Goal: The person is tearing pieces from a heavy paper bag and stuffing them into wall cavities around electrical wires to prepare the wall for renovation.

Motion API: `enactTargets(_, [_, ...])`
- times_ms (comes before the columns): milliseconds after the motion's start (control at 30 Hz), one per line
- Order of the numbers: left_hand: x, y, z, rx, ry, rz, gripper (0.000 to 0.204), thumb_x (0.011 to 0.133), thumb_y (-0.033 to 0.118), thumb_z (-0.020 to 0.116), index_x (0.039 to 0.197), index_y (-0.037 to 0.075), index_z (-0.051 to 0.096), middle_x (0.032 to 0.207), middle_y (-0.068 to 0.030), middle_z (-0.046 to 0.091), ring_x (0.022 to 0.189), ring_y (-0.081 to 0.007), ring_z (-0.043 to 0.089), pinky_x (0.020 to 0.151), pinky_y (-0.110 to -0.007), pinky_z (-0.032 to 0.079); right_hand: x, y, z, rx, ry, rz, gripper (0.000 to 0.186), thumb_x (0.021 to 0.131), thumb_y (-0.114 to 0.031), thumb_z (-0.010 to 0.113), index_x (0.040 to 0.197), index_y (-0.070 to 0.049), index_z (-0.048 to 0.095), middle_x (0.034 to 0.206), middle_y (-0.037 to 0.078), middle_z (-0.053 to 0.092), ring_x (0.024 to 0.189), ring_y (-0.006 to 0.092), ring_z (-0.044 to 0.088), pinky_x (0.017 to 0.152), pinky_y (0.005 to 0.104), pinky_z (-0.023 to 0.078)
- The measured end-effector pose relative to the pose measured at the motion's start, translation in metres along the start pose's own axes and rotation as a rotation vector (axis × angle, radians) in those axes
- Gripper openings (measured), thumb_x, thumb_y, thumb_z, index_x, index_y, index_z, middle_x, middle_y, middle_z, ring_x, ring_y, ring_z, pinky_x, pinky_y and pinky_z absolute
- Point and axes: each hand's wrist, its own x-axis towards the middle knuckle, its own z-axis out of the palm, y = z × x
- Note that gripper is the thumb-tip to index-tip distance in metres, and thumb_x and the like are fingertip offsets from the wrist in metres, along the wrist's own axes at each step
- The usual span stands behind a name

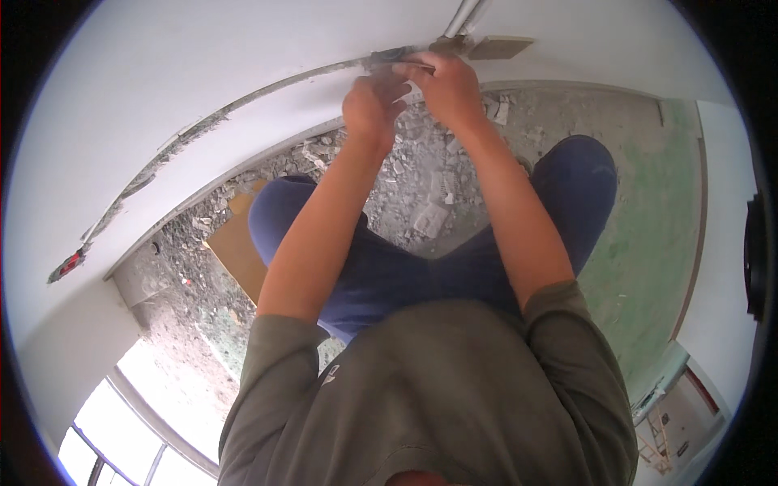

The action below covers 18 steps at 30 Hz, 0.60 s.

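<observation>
Both my arms reach forward to a narrow groove (235, 105) cut along the white wall. My left hand (371, 109) is at its far end, fingers loosely bent and apart; its fingertips are partly hidden, and I see nothing held in them. Right beside it, my right hand (452, 87) is closed, pinching a thin light-coloured strip (419, 65) between thumb and fingers. Just beyond my fingers a dark patch (389, 55) shows in the groove, too small to make out. A white pipe (462, 18) runs up the wall past my right hand.
Broken rubble (421, 186) covers the floor between my bent knees. A cardboard sheet (235, 243) lies by my left knee. A tan rectangular piece (502, 48) is beside the pipe. At the groove's near left end is a red and grey object (67, 266). Greenish floor (648, 235) extends right.
</observation>
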Motion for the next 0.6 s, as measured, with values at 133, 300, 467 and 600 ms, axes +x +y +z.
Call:
enactTargets(133, [0.003, -0.010, 0.005, 0.263, 0.064, 0.210, 0.030, 0.092, 0.024, 0.053, 0.104, -0.002, 0.063, 0.094, -0.0107, 0.067, 0.080, -0.0164, 0.063, 0.061, -0.027, 0.045, 0.003, -0.005, -0.001, 0.019, 0.009, 0.102, 0.040, 0.082, -0.044, 0.066, 0.098, -0.009, 0.072, 0.083, 0.012, 0.071, 0.078, 0.0276, 0.066, 0.073, 0.0356, 0.050])
enactTargets(300, [0.020, -0.014, -0.003, 0.403, 0.127, 0.327, 0.025, 0.095, 0.021, 0.058, 0.091, -0.002, 0.065, 0.083, -0.0077, 0.068, 0.072, -0.0148, 0.063, 0.058, -0.025, 0.044, 0.005, -0.006, 0.003, -0.044, 0.050, 0.095, 0.047, 0.080, -0.048, 0.066, 0.101, -0.007, 0.072, 0.087, 0.013, 0.071, 0.081, 0.0272, 0.067, 0.075, 0.0349, 0.050])
enactTargets(467, [0.019, -0.017, 0.009, 0.325, 0.185, 0.327, 0.019, 0.090, 0.013, 0.057, 0.092, -0.004, 0.066, 0.077, -0.0111, 0.068, 0.058, -0.0156, 0.061, 0.048, -0.025, 0.043, 0.005, 0.001, 0.007, -0.086, 0.111, 0.085, 0.046, 0.080, -0.047, 0.066, 0.100, -0.006, 0.072, 0.086, 0.014, 0.071, 0.080, 0.0277, 0.067, 0.075, 0.0354, 0.051])
enactTargets(600, [0.018, -0.014, 0.013, 0.274, 0.251, 0.324, 0.021, 0.091, 0.014, 0.056, 0.089, -0.005, 0.064, 0.076, -0.0117, 0.067, 0.058, -0.0152, 0.061, 0.047, -0.025, 0.042, 0.002, -0.011, 0.010, -0.003, 0.128, 0.056, 0.043, 0.079, -0.045, 0.067, 0.096, -0.006, 0.072, 0.082, 0.013, 0.071, 0.077, 0.0285, 0.067, 0.073, 0.0351, 0.051])
